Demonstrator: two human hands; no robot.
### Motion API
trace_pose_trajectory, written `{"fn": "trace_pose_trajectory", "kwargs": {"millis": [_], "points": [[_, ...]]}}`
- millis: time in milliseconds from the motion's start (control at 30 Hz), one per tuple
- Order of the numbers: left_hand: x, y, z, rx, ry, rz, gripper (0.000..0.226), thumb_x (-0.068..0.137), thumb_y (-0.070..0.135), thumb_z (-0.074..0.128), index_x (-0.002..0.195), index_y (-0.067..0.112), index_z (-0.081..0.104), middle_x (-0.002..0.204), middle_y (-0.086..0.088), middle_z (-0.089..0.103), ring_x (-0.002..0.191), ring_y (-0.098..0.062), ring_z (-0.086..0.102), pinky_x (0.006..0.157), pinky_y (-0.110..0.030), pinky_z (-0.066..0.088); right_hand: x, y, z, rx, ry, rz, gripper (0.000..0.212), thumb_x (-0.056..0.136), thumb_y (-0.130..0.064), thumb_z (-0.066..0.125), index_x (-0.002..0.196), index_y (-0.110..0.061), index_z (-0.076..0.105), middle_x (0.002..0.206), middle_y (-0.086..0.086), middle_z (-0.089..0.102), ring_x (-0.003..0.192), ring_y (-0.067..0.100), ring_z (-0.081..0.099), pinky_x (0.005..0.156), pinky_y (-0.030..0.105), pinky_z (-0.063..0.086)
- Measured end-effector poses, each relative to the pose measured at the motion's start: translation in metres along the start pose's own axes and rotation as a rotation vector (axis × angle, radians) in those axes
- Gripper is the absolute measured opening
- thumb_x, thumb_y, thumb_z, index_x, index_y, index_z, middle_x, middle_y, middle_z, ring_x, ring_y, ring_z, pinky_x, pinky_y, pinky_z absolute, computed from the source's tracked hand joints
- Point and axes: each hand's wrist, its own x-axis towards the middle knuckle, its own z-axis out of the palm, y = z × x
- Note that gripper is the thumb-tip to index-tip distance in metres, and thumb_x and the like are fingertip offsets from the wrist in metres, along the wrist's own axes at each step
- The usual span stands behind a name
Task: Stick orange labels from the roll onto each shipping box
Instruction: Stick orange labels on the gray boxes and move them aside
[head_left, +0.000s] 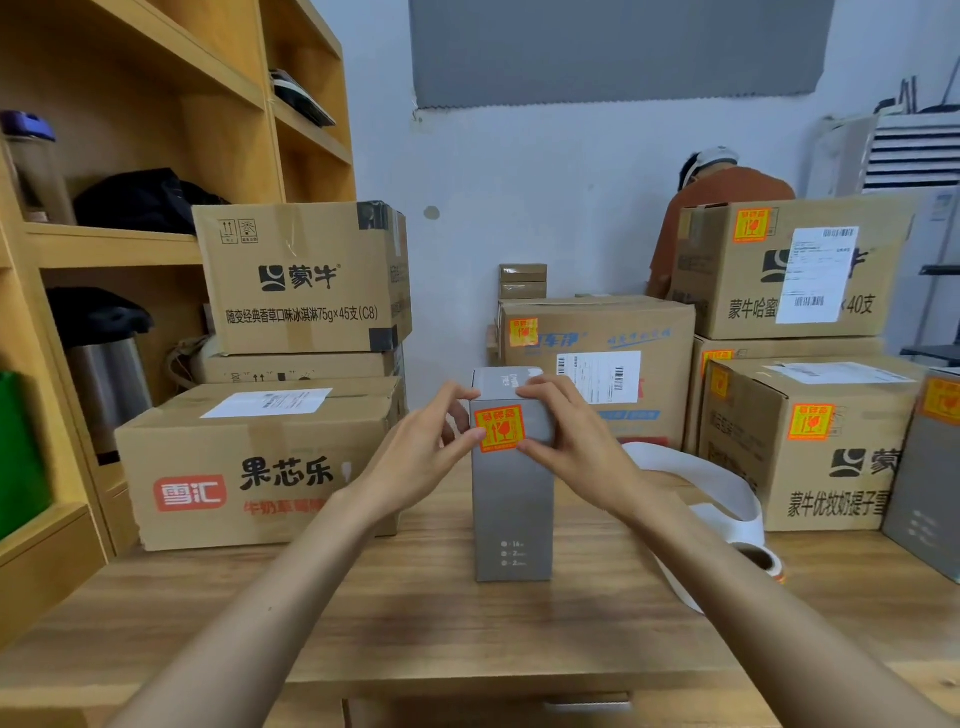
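Note:
A tall grey box (513, 509) stands upright in the middle of the wooden table (395, 618). An orange label (500, 428) lies on the upper part of its front face. My left hand (431, 441) grips the box's top left edge, thumb at the label's left side. My right hand (563, 426) grips the top right corner, thumb at the label's lower right corner. The label roll (761, 560) lies on the table to the right, with a long white backing strip (711, 483) looping from it.
Cardboard boxes ring the table: unlabelled ones stacked at left (260, 462) (301, 278), orange-labelled ones behind (597, 358) and at right (810, 441) (789, 265). A grey box (924, 483) stands at the far right. Wooden shelves (114, 244) rise on the left. A person (722, 208) bends behind the right stack.

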Motion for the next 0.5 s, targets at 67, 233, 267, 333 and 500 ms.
{"fn": "trace_pose_trajectory", "kwargs": {"millis": [67,233,267,333,500], "points": [[-0.005,-0.002,0.002,0.018,0.002,-0.004,0.045,0.098,0.034,0.064,0.139,0.032,0.044,0.100,0.014,0.059,0.080,-0.010,0.061,0.073,-0.036,0.056,-0.005,0.000,0.002,-0.015,-0.035,0.010,0.060,0.086,-0.022,0.074,0.138,-0.024,0.044,0.142,-0.012,0.034,0.129,0.008,0.042,0.103,0.036,0.046],[-0.007,-0.012,-0.002,0.038,0.060,0.006,0.050,0.098,0.033,0.065,0.144,0.040,0.046,0.104,0.017,0.056,0.078,-0.008,0.057,0.072,-0.032,0.052,-0.002,-0.014,-0.007,0.087,0.033,0.074,0.051,0.089,-0.040,0.071,0.135,-0.025,0.055,0.132,-0.013,0.047,0.099,-0.009,0.051,0.085,0.014,0.042],[-0.007,-0.012,-0.003,0.056,0.075,-0.002,0.051,0.098,0.032,0.064,0.145,0.040,0.046,0.107,0.017,0.056,0.079,-0.007,0.057,0.074,-0.034,0.054,0.000,-0.015,-0.012,0.129,0.088,0.113,0.045,0.091,-0.039,0.068,0.132,-0.024,0.058,0.128,-0.014,0.050,0.090,-0.009,0.051,0.078,0.012,0.040],[-0.008,-0.010,-0.004,0.107,0.136,-0.037,0.053,0.098,0.031,0.064,0.147,0.037,0.045,0.112,0.013,0.053,0.080,-0.005,0.057,0.075,-0.035,0.055,0.002,-0.007,-0.022,0.185,0.234,0.236,0.038,0.094,-0.041,0.063,0.128,-0.025,0.060,0.125,-0.013,0.052,0.088,-0.005,0.051,0.080,0.016,0.041],[-0.041,0.011,0.021,0.092,0.309,-0.062,0.044,0.097,0.046,0.061,0.138,0.034,0.054,0.105,0.014,0.053,0.075,-0.007,0.058,0.067,-0.038,0.057,-0.002,0.030,-0.021,0.418,0.137,0.731,0.074,0.092,-0.060,0.056,0.150,-0.018,0.038,0.151,-0.004,0.039,0.117,0.020,0.054,0.080,0.029,0.053]]}}
